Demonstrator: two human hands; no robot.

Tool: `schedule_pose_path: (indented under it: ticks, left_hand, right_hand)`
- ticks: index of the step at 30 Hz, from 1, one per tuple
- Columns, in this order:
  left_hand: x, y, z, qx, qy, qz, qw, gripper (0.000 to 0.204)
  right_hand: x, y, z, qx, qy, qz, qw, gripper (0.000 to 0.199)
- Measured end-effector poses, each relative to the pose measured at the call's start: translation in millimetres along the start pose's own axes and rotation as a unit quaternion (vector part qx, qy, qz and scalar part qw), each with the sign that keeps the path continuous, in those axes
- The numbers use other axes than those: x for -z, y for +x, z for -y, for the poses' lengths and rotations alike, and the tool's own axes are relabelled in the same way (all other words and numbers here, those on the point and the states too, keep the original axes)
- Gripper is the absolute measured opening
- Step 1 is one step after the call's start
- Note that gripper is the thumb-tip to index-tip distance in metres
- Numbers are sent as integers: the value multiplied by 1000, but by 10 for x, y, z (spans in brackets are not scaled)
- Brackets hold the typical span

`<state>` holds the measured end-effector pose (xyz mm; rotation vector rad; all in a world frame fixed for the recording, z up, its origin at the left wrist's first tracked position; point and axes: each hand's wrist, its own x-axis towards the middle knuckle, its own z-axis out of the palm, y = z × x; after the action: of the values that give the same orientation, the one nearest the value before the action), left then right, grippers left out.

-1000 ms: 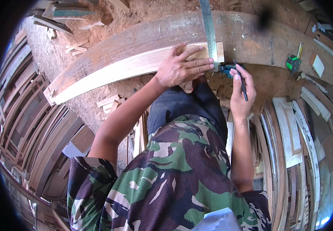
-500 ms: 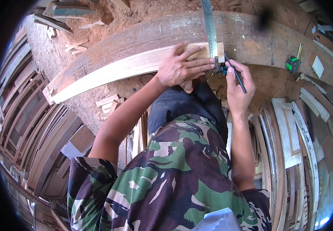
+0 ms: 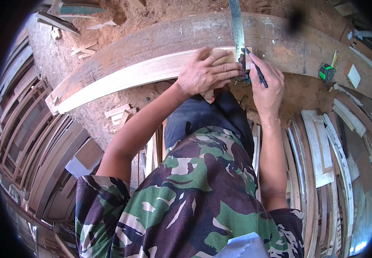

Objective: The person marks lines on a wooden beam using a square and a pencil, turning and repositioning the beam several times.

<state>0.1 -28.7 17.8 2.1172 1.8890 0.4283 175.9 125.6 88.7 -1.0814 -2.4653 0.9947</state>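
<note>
A long pale board lies along the near edge of a wide wooden plank bench. My left hand rests on the board near its right end, fingers spread out, the fingertips touching the dark stock of a square. The square's metal ruler blade crosses the board and points away from me; the fingers partly hide its stock. My right hand is closed around a black pencil. The pencil's tip is at the board's far right end, just right of the blade.
A green and black tape measure sits on the bench to the right, beside a small white-faced block. Stacked wood strips stand on my right, and more boards on my left. Sawdust covers the ground beyond the bench.
The square has shifted slightly right along the board, with my left hand on it. My right hand has moved the pencil's tip up and left, to beside the blade.
</note>
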Motion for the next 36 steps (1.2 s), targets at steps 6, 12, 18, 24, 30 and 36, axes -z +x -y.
schedule_pose_path:
  ticks: [6,12,18,24,30,36]
  left_hand:
    - [22,7,-3,-2,0,0,1000,60]
    - [17,-2,-2,3,1,0,1000,61]
    - [-11,-3,5,-2,1,-8,1000,60]
    - [-29,11,2,-2,7,-15,1000,56]
    - [-41,2,4,-2,9,-36,999,54]
    - [-43,2,-3,5,-3,-34,999,52]
  right_hand:
    - [-5,-29,-8,-5,-9,9,1000,26]
    - [169,-229,44,-39,10,59,997,20]
    - [220,-88,25,-74,17,115,990,16]
    - [195,267,159,-70,50,8,996,16]
    - [71,116,68,-27,42,23,998,19]
    - [233,-260,89,-80,38,74,993,18]
